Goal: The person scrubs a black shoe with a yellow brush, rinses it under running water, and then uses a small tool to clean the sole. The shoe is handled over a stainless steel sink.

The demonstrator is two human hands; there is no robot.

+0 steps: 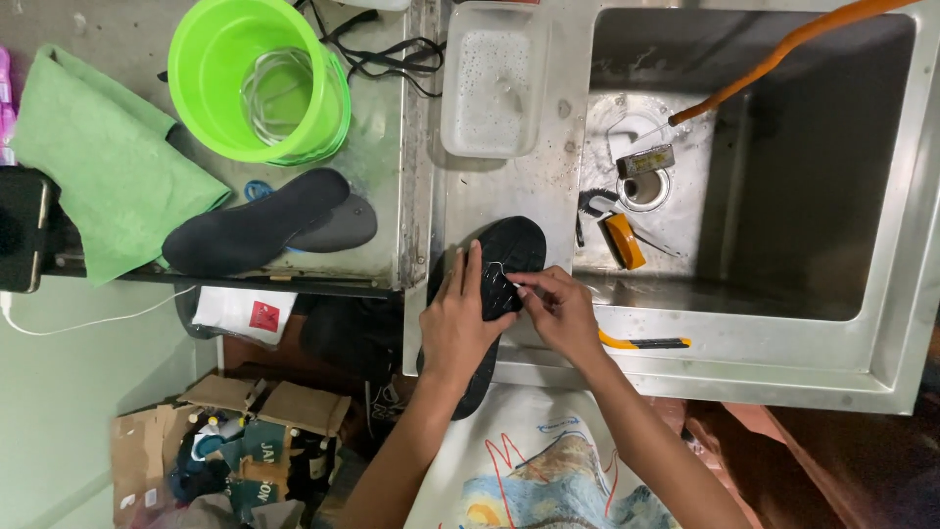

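A black shoe [507,253] lies sole-up on the steel ledge beside the sink. My left hand [457,318] lies flat on the shoe and presses it down. My right hand [559,309] pinches something small and whitish at the shoe's middle; what it is I cannot tell. Both forearms reach in from the bottom of the view.
A steel sink [783,323] holds an orange hose [783,44], an orange brush [624,240] and a drain. A clear soapy tub [493,78] stands behind the shoe. A yellow-handled tool [646,342] lies on the sink rim. On the left are a green bucket [257,83], black insoles [259,230] and a green cloth [98,157].
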